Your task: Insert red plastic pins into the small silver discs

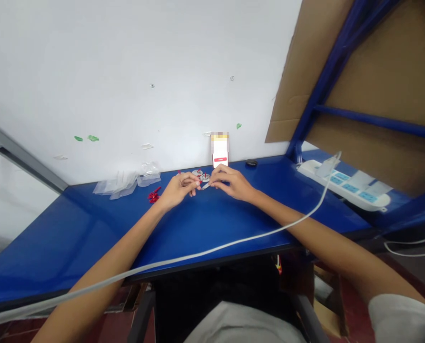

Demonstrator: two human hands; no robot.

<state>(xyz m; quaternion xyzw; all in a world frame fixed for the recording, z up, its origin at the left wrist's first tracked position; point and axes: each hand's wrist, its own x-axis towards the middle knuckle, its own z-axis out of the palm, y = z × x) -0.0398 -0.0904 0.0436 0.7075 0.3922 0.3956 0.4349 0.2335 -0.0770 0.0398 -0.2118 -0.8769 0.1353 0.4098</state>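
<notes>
No words, numbers or brands can be read. On the upright white card (220, 151) standing against the wall, the top is blurred over a yellow band, and a red bar crosses the lower part, its marks too small to read. Right of the card, the white power strip (342, 185) shows nothing legible.

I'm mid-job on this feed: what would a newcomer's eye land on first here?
The left hand and right hand meet mid-table on the blue table, close around a small white piece. Left of them lie red small parts and clear plastic bags. At far right, a white power strip stands out with its blue panels.
</notes>
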